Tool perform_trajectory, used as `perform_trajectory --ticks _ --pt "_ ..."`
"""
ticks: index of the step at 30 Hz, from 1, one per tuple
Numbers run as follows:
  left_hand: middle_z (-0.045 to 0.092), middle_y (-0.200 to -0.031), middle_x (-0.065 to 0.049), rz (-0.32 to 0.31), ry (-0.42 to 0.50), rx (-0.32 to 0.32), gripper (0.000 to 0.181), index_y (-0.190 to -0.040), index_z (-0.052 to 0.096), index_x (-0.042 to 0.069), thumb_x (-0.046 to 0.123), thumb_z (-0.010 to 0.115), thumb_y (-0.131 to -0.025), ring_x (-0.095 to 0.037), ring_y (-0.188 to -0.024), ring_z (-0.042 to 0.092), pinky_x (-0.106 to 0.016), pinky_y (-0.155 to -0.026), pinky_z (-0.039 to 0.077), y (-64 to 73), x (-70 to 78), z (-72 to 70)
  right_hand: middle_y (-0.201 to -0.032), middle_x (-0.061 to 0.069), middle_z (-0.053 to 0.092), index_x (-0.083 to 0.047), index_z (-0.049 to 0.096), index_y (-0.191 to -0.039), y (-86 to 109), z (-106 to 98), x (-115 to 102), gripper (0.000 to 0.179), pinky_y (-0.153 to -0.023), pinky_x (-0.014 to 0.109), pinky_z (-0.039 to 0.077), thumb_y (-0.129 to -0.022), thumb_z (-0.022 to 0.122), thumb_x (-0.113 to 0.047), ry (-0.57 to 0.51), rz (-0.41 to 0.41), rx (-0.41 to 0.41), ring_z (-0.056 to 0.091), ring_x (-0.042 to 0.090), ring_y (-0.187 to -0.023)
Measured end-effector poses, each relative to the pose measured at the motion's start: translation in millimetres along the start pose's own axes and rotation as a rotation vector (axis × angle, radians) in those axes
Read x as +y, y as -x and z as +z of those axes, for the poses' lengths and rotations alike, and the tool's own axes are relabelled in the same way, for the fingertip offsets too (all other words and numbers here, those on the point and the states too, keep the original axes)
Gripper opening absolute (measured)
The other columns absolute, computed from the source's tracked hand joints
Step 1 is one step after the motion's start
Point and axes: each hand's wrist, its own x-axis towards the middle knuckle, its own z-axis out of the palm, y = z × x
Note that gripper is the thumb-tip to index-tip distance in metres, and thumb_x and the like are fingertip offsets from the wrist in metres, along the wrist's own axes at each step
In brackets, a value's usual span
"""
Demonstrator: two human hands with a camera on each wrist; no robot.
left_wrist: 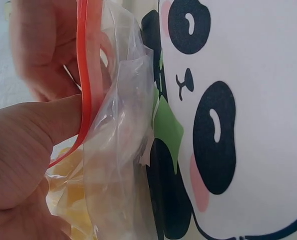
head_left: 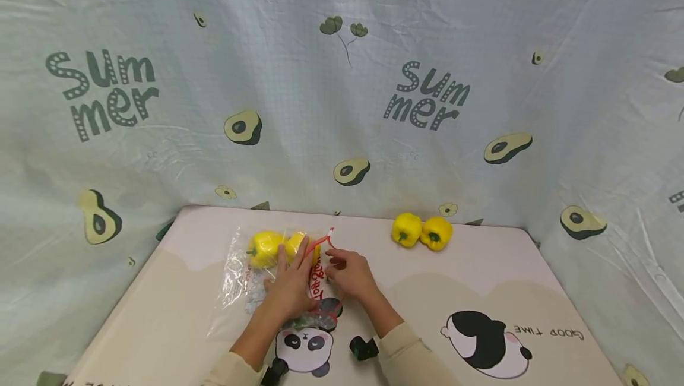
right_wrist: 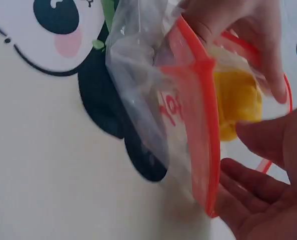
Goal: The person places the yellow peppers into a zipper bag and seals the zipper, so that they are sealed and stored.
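At the red rim (right_wrist: pixel 211 135) of the bag (head_left: pixel 235 279) are the left hand (head_left: pixel 291 284), spread, and right hand (head_left: pixel 352 273), fingers parted.

a pale curtain (head_left: pixel 299 77) printed with avocados (head_left: pixel 243 127) hangs behind a tabletop (head_left: pixel 406 315) bearing a cartoon panda (head_left: pixel 304 347).

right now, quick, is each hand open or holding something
Left hand: open, fingers spread over the clear bag.
Right hand: open, thumb and fingers apart, fingers at the bag's red edge.
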Motion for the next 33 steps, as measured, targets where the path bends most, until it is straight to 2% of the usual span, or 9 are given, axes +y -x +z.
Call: perform_trajectory --ticks 4,8,17,27,33 --pt "0.009 -0.178 0.000 0.000 0.010 -0.001 0.113 -0.163 0.036 0.016 0.024 0.098 -0.067 -0.055 -0.160 0.002 -0.094 -0.097 0.027 -0.4 -0.4 1.0 -0.112 0.008 0.080 -0.009 0.078 -0.119 1.1 -8.5 10.4 0.025 -0.094 0.043 0.063 -0.095 0.075 -0.013 -0.092 -0.014 0.075 0.075 0.025 -0.104" --pt "0.008 -0.179 0.001 -0.001 0.014 0.000 0.114 -0.163 0.036 0.017 0.025 0.098 -0.067 -0.054 -0.160 0.002 -0.094 -0.097 0.026 -0.8 -1.5 1.4 -0.107 0.006 0.081 -0.009 0.081 -0.113 1.8 -19.8 15.3 0.019 -0.093 0.040 0.064 -0.096 0.074 -0.012 -0.164 0.002 0.153 0.075 0.023 -0.102" --pt "0.008 -0.179 0.001 0.006 0.030 0.006 0.115 -0.163 0.034 0.017 0.024 0.098 -0.067 -0.054 -0.160 0.002 -0.094 -0.097 0.025 -1.2 -2.4 0.6 -0.109 0.008 0.081 -0.007 0.080 -0.114 -2.8 -47.7 24.1 0.020 -0.090 0.034 0.064 -0.096 0.074 -0.012 -0.247 0.060 0.328 0.076 0.023 -0.102" --pt "0.005 -0.179 0.001 0.006 0.025 -0.009 0.115 -0.164 0.033 0.018 0.024 0.097 -0.069 -0.054 -0.160 -0.001 -0.094 -0.097 0.024 -0.6 -2.9 2.4 -0.122 0.011 0.078 -0.009 0.077 -0.123 -5.1 -85.8 40.6 0.026 -0.098 0.037 0.061 -0.098 0.073 -0.013 -0.267 0.139 0.420 0.074 0.028 -0.114" --pt "0.005 -0.179 0.000 0.007 0.017 -0.009 0.115 -0.164 0.033 0.017 0.025 0.097 -0.069 -0.054 -0.160 -0.001 -0.094 -0.096 0.025 -0.9 -2.8 4.7 -0.125 0.015 0.076 -0.005 0.075 -0.125 -6.5 -112.9 53.9 0.029 -0.091 0.017 0.059 -0.098 0.073 -0.012 -0.268 0.154 0.508 0.072 0.030 -0.117"
